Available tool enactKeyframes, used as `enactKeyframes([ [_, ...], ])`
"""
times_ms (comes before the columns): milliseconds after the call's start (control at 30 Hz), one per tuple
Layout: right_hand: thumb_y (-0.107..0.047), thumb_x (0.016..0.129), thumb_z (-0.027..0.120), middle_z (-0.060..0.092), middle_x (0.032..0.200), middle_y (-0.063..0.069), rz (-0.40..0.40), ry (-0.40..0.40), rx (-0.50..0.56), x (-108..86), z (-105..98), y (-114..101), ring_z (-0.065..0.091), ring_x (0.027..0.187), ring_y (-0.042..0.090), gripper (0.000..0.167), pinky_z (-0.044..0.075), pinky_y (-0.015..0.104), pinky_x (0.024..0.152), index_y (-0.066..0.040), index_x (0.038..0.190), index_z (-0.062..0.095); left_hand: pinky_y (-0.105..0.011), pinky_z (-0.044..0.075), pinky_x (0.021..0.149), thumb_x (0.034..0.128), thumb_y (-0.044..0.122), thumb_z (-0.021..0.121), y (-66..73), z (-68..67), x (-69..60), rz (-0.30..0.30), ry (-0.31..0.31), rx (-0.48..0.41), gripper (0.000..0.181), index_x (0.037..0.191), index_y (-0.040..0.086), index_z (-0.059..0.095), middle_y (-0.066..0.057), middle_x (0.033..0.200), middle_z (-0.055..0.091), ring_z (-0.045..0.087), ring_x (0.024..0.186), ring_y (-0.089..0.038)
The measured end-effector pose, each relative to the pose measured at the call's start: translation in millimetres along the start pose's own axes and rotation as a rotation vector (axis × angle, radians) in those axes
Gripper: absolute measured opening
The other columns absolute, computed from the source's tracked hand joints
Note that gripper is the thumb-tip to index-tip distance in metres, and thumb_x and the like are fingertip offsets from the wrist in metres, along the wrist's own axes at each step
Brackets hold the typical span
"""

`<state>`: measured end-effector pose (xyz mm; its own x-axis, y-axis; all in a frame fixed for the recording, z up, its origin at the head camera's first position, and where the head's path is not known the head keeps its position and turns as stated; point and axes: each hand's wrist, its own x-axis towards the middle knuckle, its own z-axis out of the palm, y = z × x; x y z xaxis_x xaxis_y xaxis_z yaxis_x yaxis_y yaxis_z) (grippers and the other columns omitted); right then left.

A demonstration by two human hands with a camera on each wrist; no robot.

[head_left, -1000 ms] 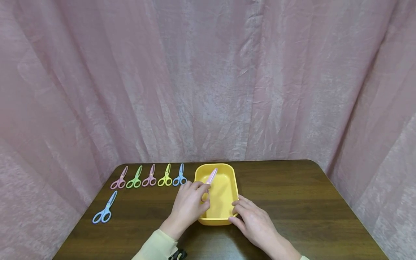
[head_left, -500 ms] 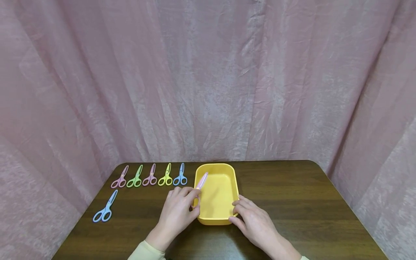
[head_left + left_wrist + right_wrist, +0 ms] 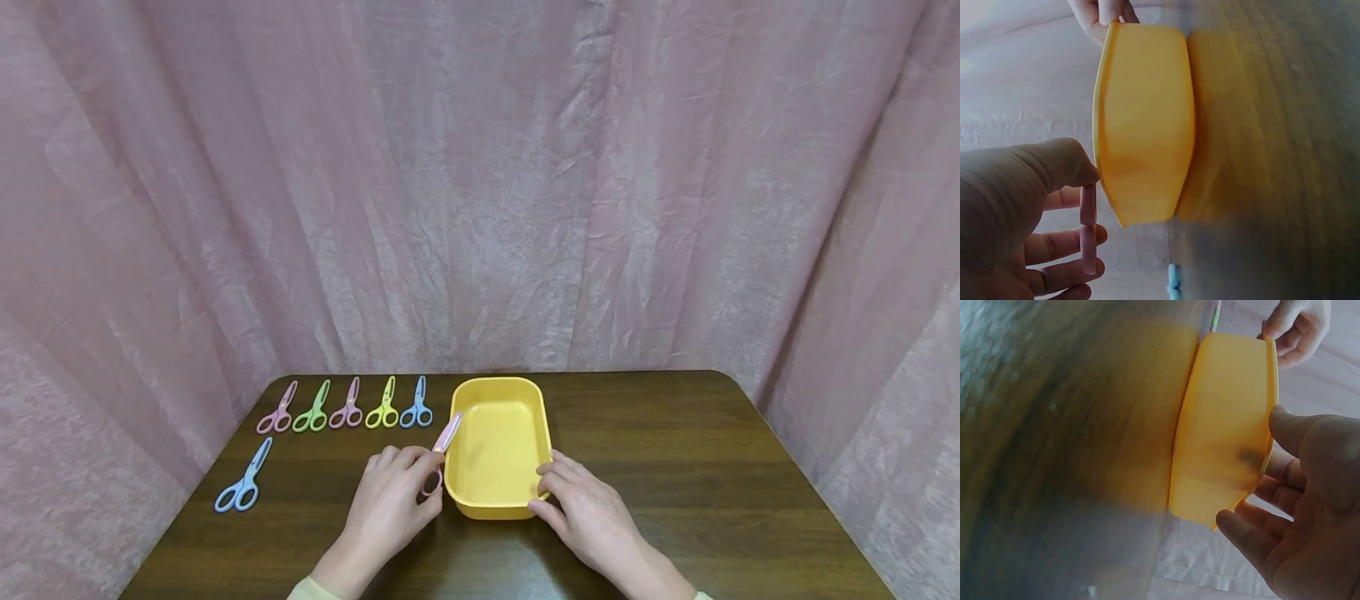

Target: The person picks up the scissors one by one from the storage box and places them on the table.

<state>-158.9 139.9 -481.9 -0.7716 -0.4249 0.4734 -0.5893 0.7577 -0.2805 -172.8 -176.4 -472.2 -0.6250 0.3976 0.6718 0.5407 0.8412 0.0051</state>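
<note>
A pair of pink scissors is pinched at its handles by my left hand, just outside the left side of a yellow tray. Their blades point away and right, the tip at the tray's left rim. In the left wrist view the pink handle loops show edge-on between thumb and fingers. My right hand grips the tray's right side near its front corner. In the right wrist view a dark fingertip shape shows through the tray wall.
Along the back left lie pink scissors, green scissors, another pink pair, yellow scissors and blue scissors. Light blue scissors lie nearer the front left. The wooden table ends at a pink curtain.
My left hand has carried the pink scissors out of the tray, leftward and toward me, past the left rim. My right hand and the tray have stayed in place.
</note>
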Motion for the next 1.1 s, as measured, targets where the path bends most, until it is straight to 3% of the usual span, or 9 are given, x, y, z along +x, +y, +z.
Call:
enactKeyframes([
  [367, -0.032, 0.095, 0.088, 0.077, 0.123, 0.000, -0.002, 0.004, 0.000, -0.1, 0, 0, 0.064, 0.141, 0.029, 0.020, 0.059, 0.049, 0.104, -0.018, 0.098, 0.075, -0.047, 0.050, 0.073, 0.0729, 0.016, 0.089, -11.6, -6.4, -19.2, -0.021, -0.002, 0.028, 0.039, 0.111, 0.019, 0.079, 0.001, 0.101, 0.075, 0.062, 0.082, -0.025],
  [833, -0.032, 0.095, 0.088, 0.077, 0.123, 0.001, -0.008, 0.007, 0.004, -0.2, 0, 0, 0.064, 0.141, 0.029, 0.020, 0.059, 0.048, 0.103, -0.018, 0.097, 0.074, -0.047, 0.050, 0.070, 0.0679, 0.014, 0.093, -24.8, -10.9, -33.8, -0.053, -0.021, 0.075, 0.041, 0.106, 0.018, 0.078, 0.002, 0.097, 0.076, 0.061, 0.078, -0.025],
  [1100, -0.032, 0.094, 0.088, 0.077, 0.123, 0.001, -0.010, 0.010, 0.007, -0.2, 0, 0, 0.064, 0.141, 0.030, 0.020, 0.059, 0.049, 0.104, -0.018, 0.096, 0.073, -0.047, 0.050, 0.071, 0.0728, 0.014, 0.091, -31.2, -12.3, -43.1, -0.099, -0.114, 0.090, 0.034, 0.104, 0.018, 0.078, 0.001, 0.096, 0.076, 0.062, 0.079, -0.024],
])
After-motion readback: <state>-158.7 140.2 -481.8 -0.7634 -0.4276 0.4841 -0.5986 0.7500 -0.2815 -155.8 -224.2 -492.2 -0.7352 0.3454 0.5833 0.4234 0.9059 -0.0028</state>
